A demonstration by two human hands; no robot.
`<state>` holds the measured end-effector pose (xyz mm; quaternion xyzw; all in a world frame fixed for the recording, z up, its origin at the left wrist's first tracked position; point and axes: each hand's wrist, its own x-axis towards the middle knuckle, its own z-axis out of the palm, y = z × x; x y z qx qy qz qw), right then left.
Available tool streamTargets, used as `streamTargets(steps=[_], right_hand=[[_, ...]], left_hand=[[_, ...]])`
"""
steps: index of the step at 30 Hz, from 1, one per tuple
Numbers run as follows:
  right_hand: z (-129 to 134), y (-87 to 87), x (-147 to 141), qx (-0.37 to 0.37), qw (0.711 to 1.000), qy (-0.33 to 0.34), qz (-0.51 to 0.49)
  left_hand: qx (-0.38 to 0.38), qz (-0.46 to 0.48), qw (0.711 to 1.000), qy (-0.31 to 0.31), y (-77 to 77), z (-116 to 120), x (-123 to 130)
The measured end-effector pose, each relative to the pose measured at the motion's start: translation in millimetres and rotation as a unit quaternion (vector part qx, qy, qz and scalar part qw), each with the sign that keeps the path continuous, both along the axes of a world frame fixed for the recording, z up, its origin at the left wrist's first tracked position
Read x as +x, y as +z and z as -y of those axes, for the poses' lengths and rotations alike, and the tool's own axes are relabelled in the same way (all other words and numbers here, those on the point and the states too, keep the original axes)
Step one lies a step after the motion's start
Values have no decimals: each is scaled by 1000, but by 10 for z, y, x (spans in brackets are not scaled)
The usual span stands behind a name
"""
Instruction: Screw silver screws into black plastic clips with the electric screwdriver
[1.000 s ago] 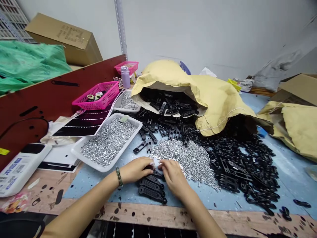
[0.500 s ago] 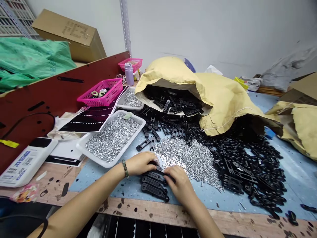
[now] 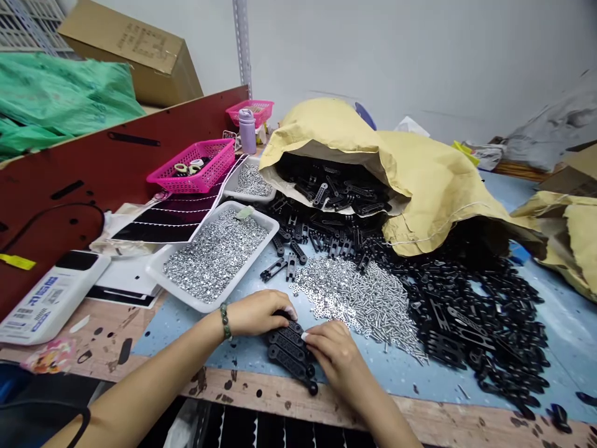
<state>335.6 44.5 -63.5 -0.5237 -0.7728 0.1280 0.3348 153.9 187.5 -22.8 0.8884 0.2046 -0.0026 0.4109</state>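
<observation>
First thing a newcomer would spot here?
The torn kraft paper sack at the back, spilling a big heap of black parts rightward. In front sits a silver pile of screws and washers, with a white tray of small silver hardware to its left. At the front, the left hand and right hand rest on a few black bars.

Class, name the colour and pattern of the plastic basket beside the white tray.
The plastic basket is hot pink, perforated; the head view shows it best.

My left hand [image 3: 256, 313] and right hand [image 3: 333, 356] palm-down, just apart, fingers [image 3: 284, 309] curled, both forearms [image 3: 153, 379] angled inward.
</observation>
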Motion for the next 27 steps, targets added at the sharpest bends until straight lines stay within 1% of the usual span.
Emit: streamTargets(steps=[2,5,13,17,20,27], right_hand=[[-17,1,11,4,1000,-3,14],[-55,-2,33,16,999,-24,20],[-89,45,49,19,999,-41,4],[-50,-8,25,10,999,-36,16],[-7,-53,-1,20,999,-40,20],[67,-105,-60,52,997,-55,10]], left_hand=[[-1,3,1000,4,-15,-8,12],[-1,10,1000,14,-25,-37,47],[6,18,1000,9,40,-135,110],[6,9,1000,2,-19,-116,116],[3,9,1000,2,-56,-92,106],[4,15,1000,-8,-34,-76,109]])
